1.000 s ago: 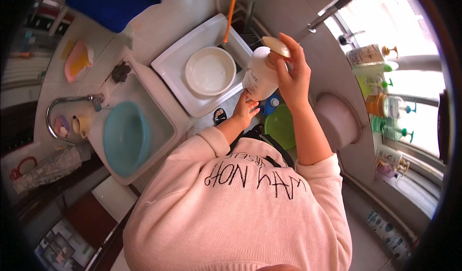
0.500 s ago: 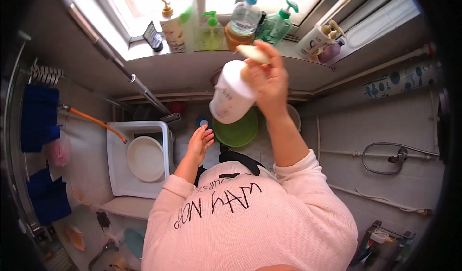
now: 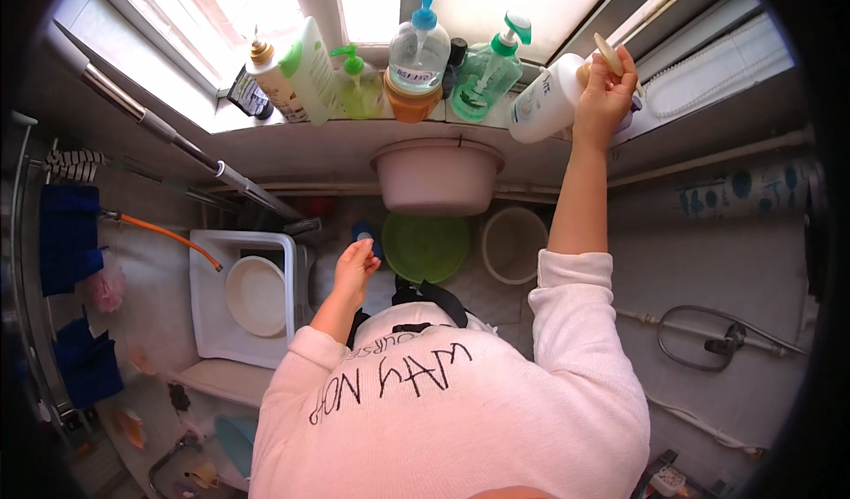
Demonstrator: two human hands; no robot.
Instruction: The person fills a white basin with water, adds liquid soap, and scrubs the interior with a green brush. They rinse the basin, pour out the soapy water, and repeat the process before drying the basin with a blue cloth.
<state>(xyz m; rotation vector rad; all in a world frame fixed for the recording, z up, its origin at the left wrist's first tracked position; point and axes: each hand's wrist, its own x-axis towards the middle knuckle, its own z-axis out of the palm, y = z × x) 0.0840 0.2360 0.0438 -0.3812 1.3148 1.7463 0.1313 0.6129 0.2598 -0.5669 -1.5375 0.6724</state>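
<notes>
My right hand [image 3: 605, 96] is reached out to the windowsill at the right, its fingers closed round the cream pump top of a white pump bottle [image 3: 542, 102]. The bottle leans to the left at the sill's front edge; whether its base rests on the sill I cannot tell. Just left of it stands a green-tinted clear pump bottle [image 3: 485, 83]. Behind my right hand a purple container is mostly hidden. My left hand [image 3: 354, 267] hovers low in front of my body with its fingers curled together and nothing visible in them. Beyond it lies a small blue item [image 3: 365, 232].
Along the sill stand a clear blue-topped pump bottle [image 3: 418, 52], an orange jar [image 3: 412, 100] and several other bottles. Below are a pink basin [image 3: 438, 180], a green basin [image 3: 425, 247] and a pale bucket [image 3: 513, 247]. A white tub [image 3: 208, 322] stands left.
My right hand has carried the white pump bottle from above the basins rightward to the windowsill. The pink basin now shows fully. My left hand's fingers have drawn together.
</notes>
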